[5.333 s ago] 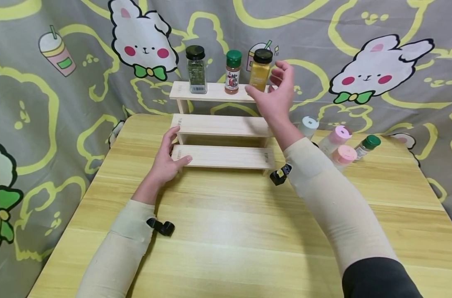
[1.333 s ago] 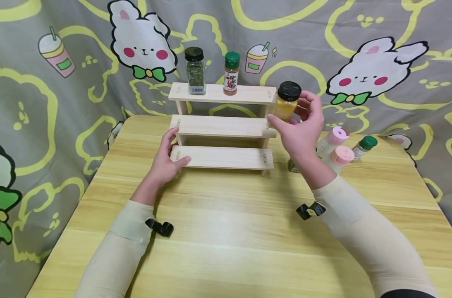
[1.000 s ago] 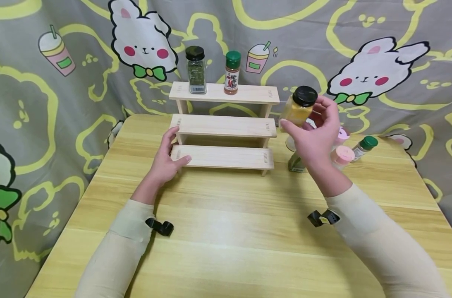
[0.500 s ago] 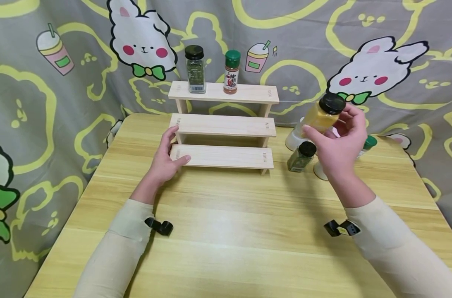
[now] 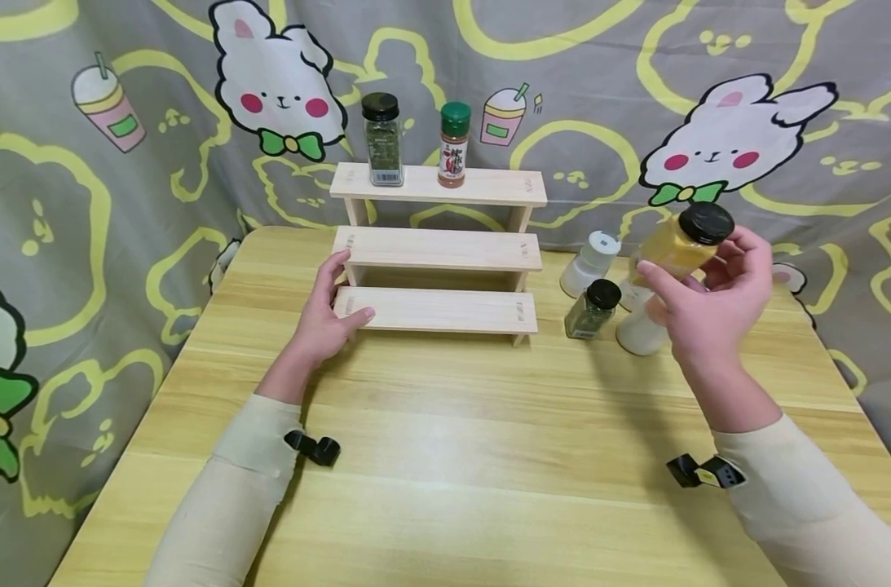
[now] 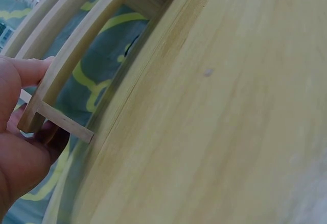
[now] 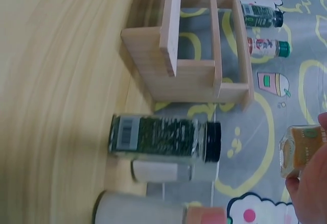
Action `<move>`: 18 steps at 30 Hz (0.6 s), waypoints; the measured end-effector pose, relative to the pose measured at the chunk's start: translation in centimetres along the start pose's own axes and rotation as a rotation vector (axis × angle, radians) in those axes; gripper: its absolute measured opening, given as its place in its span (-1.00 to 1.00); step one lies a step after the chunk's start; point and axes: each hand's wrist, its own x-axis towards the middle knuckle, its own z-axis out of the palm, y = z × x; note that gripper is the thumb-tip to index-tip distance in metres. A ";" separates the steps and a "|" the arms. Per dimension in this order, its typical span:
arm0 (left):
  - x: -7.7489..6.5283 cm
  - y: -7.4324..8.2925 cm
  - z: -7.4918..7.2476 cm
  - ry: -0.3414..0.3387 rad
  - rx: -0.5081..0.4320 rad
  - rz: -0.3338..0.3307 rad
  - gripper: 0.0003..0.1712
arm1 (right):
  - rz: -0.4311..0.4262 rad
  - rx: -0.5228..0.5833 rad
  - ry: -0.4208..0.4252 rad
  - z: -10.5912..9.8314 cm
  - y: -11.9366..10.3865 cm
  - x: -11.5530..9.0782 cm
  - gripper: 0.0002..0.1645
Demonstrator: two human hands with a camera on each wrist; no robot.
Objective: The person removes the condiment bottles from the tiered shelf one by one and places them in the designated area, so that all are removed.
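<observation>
My right hand (image 5: 716, 318) grips a spice jar (image 5: 672, 251) of yellow powder with a black lid. Tilted, it hangs in the air above the bottles on the right. In the right wrist view the jar's glass base (image 7: 296, 150) shows at the right edge. My left hand (image 5: 324, 316) holds the left end of a three-step wooden rack (image 5: 438, 310), its thumb on the lowest shelf. In the left wrist view the fingers reach beneath that shelf end (image 6: 51, 83). On the top shelf stand a black-lidded jar of green herbs (image 5: 383, 145) and a green-capped red spice bottle (image 5: 452, 151).
Right of the rack stand a second green herb jar (image 5: 590, 311), a clear white-topped bottle (image 5: 588, 265) and a whitish bottle (image 5: 641, 330) partly hidden by my right hand. Behind the table (image 5: 430, 456) hangs a grey patterned curtain (image 5: 592, 49).
My right hand has taken the yellow spice jar off the top shelf and carried it right and down, over the bottles, tilting it. The left hand has stayed on the rack.
</observation>
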 end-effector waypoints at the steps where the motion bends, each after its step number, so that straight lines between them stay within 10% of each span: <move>1: 0.0 0.0 0.0 0.000 -0.003 -0.001 -0.02 | -0.005 -0.005 0.005 -0.3 0.0 0.0 -0.11; 18: 0.1 -0.2 0.0 -0.003 -0.014 0.021 -0.02 | 0.017 -0.041 0.106 -4.9 -0.5 0.3 -0.08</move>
